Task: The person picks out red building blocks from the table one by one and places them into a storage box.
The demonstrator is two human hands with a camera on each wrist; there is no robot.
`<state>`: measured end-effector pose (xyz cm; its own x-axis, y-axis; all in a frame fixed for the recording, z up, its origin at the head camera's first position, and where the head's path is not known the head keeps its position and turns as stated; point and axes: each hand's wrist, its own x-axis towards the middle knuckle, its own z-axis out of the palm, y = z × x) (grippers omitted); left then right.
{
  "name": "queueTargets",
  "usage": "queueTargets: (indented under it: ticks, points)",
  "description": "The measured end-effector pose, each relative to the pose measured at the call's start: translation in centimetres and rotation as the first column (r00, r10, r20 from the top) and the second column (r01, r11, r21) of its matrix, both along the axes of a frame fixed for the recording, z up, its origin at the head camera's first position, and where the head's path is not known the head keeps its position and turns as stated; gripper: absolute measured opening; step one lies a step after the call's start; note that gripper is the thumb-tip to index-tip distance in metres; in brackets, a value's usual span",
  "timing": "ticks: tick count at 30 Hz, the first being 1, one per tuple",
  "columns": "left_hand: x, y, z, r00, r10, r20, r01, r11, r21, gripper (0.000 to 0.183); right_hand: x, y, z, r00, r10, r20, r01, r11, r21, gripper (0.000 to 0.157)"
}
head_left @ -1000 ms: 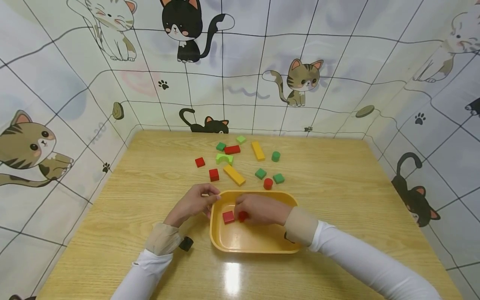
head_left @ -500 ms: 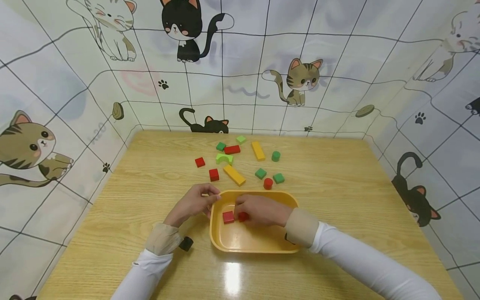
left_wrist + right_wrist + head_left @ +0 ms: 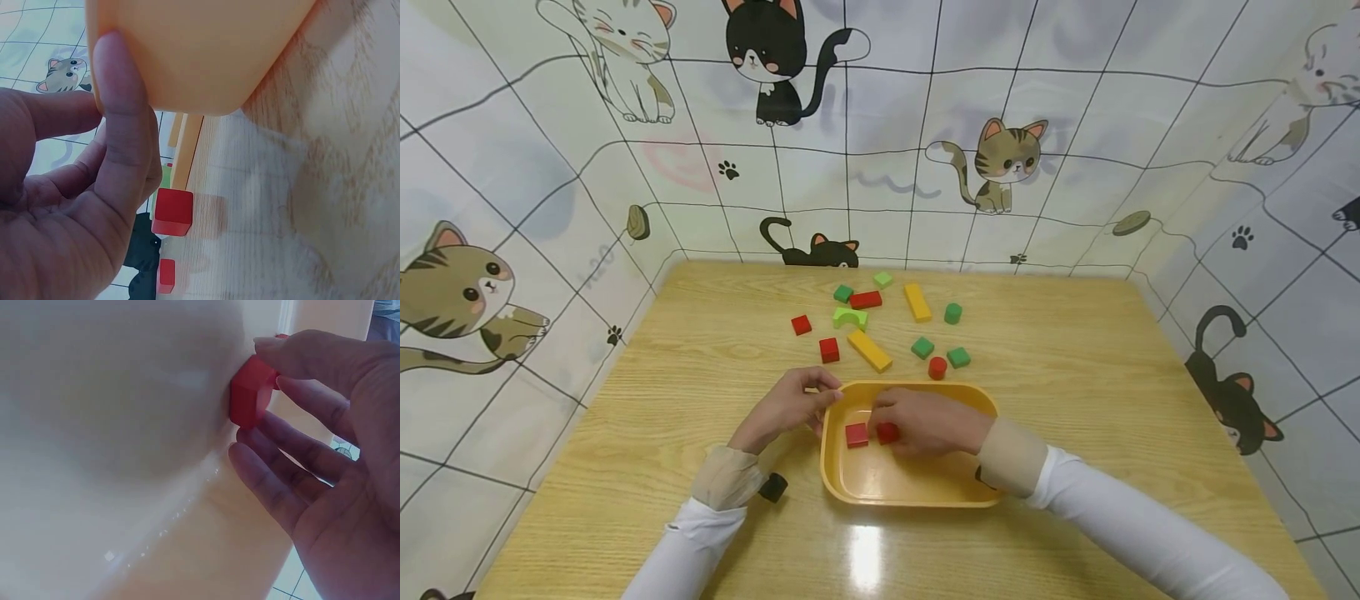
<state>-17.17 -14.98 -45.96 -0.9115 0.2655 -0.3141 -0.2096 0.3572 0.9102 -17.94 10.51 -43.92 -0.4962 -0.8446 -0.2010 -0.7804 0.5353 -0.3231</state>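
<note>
A yellow plastic tray point(image 3: 917, 505) stands on the table near its middle. My left hand point(image 3: 790, 404) pinches its rim at the far left corner, with a finger flat against the outer wall point(image 3: 200, 56) in the left wrist view. My right hand point(image 3: 925, 421) reaches down into the tray. Thumb and fingers pinch a red block point(image 3: 250, 394) low over the tray floor; in the head view this red block point(image 3: 888, 432) shows partly beside the fingers. Another red block point(image 3: 856, 435) lies just left of it in the tray.
Beyond the tray lie several loose blocks, among them a red cylinder point(image 3: 937, 368), a yellow bar point(image 3: 869, 350), a light green arch point(image 3: 850, 318) and a green cylinder point(image 3: 952, 313). A small black object point(image 3: 772, 487) is by the left wrist. Cat-print cloth walls surround the table.
</note>
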Motion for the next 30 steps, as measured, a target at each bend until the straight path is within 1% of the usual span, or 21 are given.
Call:
queueTargets:
  ticks: [7, 10, 14, 17, 23, 30]
  points:
    - [-0.1, 0.0, 0.2, 1.0, -0.003, -0.001, 0.003, 1.0, -0.01, 0.018, 0.0, 0.3, 1.0, 1.0, 0.008, -0.019, -0.008, 1.0, 0.01, 0.035]
    - [-0.1, 0.0, 0.1, 1.0, -0.007, -0.003, 0.007, 1.0, -0.009, 0.019, 0.1, 0.4, 1.4, 1.0, 0.008, -0.012, -0.008, 1.0, 0.015, 0.042]
    - [-0.1, 0.0, 0.1, 1.0, -0.001, 0.005, 0.001, 1.0, -0.011, 0.019, 0.4, 0.4, 1.9, 1.0, 0.004, 0.009, -0.004, 1.0, -0.002, 0.053]
    - [-0.1, 0.1, 0.1, 1.0, 0.008, 0.013, -0.007, 1.0, -0.006, 0.017, 0.4, 0.5, 2.3, 1.0, 0.002, 0.014, -0.001, 0.999, -0.033, 0.058]
    - [0.0, 0.0, 0.1, 1.0, -0.001, 0.005, 0.001, 1.0, 0.009, 0.018, 0.2, 0.9, 3.1, 1.0, 0.02, -0.017, -0.022, 0.993, -0.113, 0.066]
    - [0.0, -0.1, 0.1, 1.0, -0.001, 0.008, 0.001, 1.0, 0.006, 0.019, -0.2, 1.3, 4.2, 0.999, -0.011, -0.04, 0.004, 0.985, -0.171, 0.076]
